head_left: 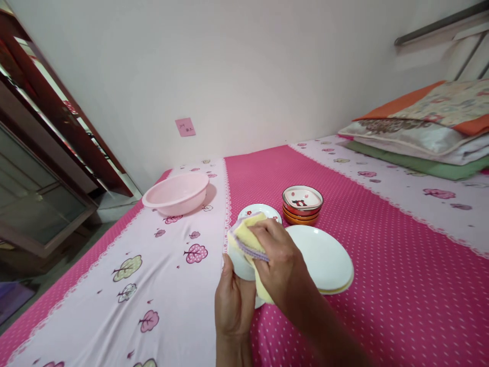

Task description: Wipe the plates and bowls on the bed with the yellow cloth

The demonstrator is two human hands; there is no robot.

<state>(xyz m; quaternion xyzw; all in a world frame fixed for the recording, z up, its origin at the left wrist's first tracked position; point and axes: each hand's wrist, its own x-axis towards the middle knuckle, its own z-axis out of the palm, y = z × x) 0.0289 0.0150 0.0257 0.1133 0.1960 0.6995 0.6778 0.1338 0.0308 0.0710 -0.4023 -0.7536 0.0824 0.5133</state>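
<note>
My left hand (pixel 233 300) grips a small white dish (pixel 240 265) by its lower edge, holding it above the bed. My right hand (pixel 278 265) is closed on a yellow cloth (pixel 248 234) with a purple stripe and presses it against the dish. Most of the dish is hidden behind the cloth and my right hand. Just behind them lies a small white saucer (pixel 260 210), and to the right a stack of large white plates (pixel 324 257).
A stack of orange-red bowls (pixel 302 204) stands behind the plates. A pink plastic basin (pixel 176 193) sits at the left on the pink bedsheet (pixel 401 285). Folded bedding and pillows (pixel 424 127) lie at the far right. A dark wooden cabinet (pixel 46 153) stands left of the bed.
</note>
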